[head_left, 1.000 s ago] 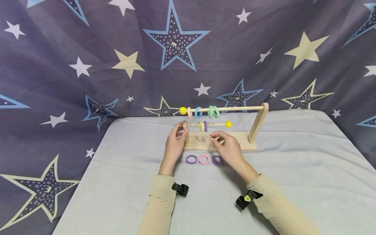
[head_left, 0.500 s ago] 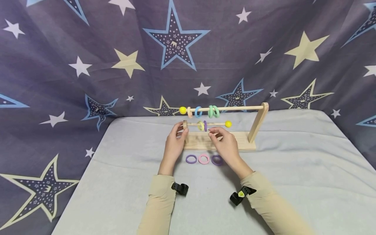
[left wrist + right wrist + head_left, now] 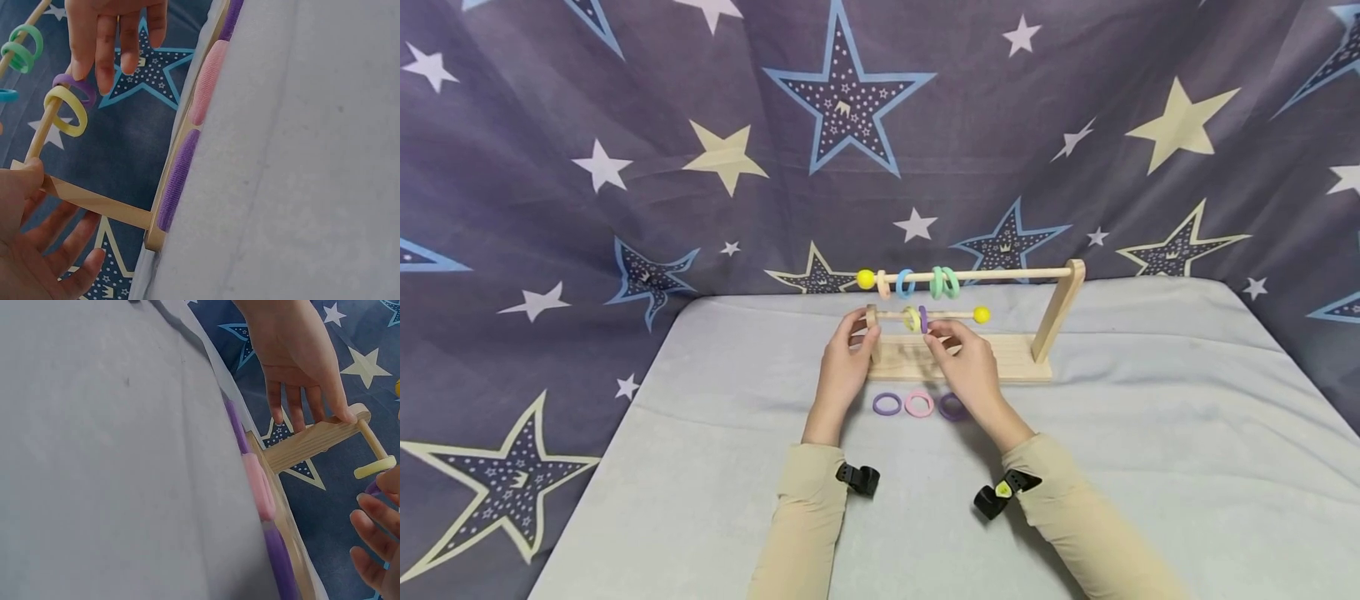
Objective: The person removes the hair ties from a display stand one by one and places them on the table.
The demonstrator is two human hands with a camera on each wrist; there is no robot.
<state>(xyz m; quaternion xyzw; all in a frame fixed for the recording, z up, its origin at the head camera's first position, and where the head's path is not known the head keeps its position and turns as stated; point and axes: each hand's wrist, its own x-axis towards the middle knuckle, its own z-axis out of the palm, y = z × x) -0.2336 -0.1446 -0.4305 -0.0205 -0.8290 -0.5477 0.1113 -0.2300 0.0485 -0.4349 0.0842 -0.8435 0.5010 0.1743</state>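
Observation:
A wooden ring stand point(image 3: 955, 369) has two horizontal rods with yellow end balls. My left hand point(image 3: 844, 367) grips the top of its shorter left post point(image 3: 312, 442), thumb on the near face. On the lower rod hang a yellow ring point(image 3: 65, 111) and a purple ring point(image 3: 86, 95) beside it. Thumb and forefinger of my right hand point(image 3: 964, 367) pinch that purple ring, its other fingers loosely bent. The upper rod point(image 3: 1000, 274) carries a peach ring point(image 3: 883, 286), a blue ring point(image 3: 905, 284) and two green rings point(image 3: 951, 283).
In front of the base, a purple ring point(image 3: 887, 404), a pink ring point(image 3: 919, 404) and another purple ring point(image 3: 951, 407) lie in a row on the grey cloth point(image 3: 700, 467). The taller right post point(image 3: 1058, 312) stands behind the right hand. A star-patterned curtain point(image 3: 880, 200) hangs behind.
My right hand has moved left and slightly up, from below the lower rod to the purple ring on it, which it now pinches. The left hand keeps its grip on the post.

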